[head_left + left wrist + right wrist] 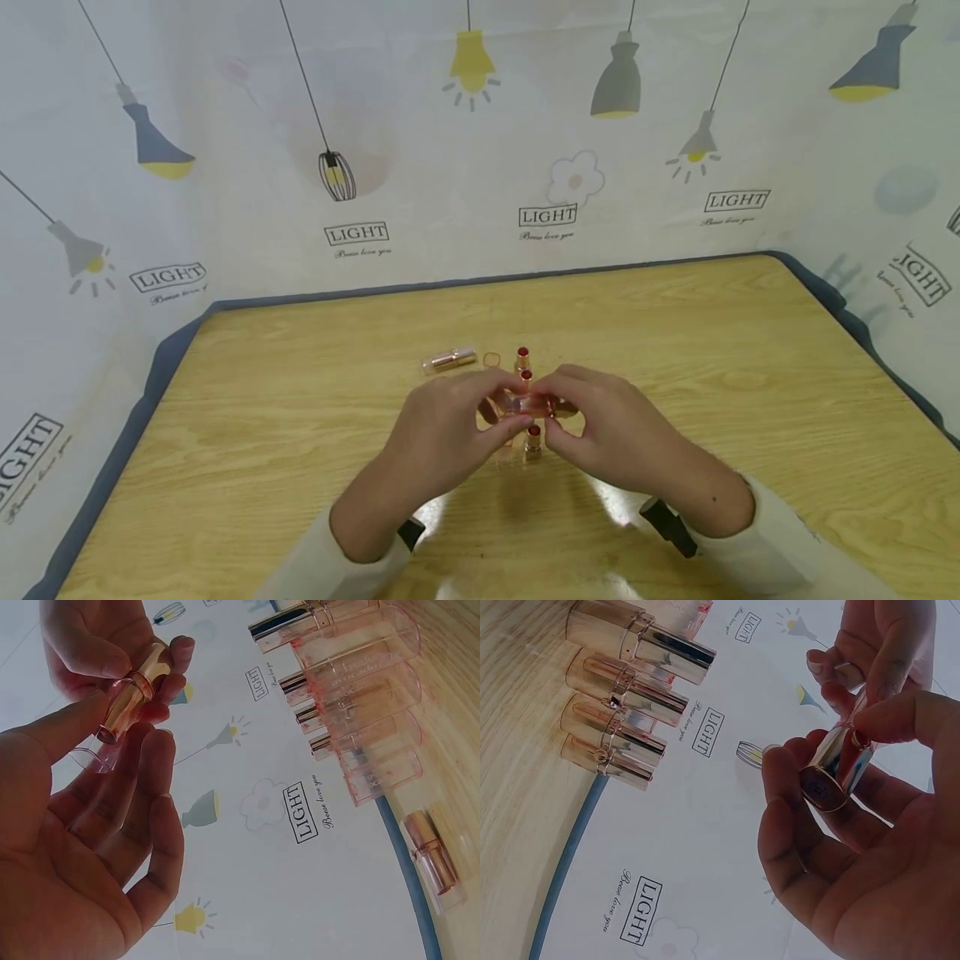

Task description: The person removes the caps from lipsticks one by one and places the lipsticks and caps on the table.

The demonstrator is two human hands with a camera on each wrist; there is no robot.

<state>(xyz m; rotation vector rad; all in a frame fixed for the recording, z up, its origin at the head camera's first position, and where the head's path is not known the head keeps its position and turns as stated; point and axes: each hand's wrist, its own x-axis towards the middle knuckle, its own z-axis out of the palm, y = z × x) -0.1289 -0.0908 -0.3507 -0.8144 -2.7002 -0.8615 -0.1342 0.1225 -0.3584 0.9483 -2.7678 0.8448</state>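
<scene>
Head view finds the left hand point(442, 421) and right hand point(618, 425) meeting over the tabletop point(262, 400), pinching one lipstick tube point(831, 755) between them, raised off the wood. The right hand's thumb and fingers hold its gold body, while the left hand's fingertips pinch the end with the clear cap point(94, 759); whether that cap is fully seated is hard to tell behind the fingers. More tubes stand upright in a row running from the hands toward the tabletop's far edge, the nearest red-topped tube point(533, 440) just beside the thumbs. Another gold-and-clear tube point(452, 359) lies on its side left of the row, nearer the far edge than the hands. Beyond that edge rises a pale backdrop point(450, 225) printed with lamps and "LIGHT".
</scene>
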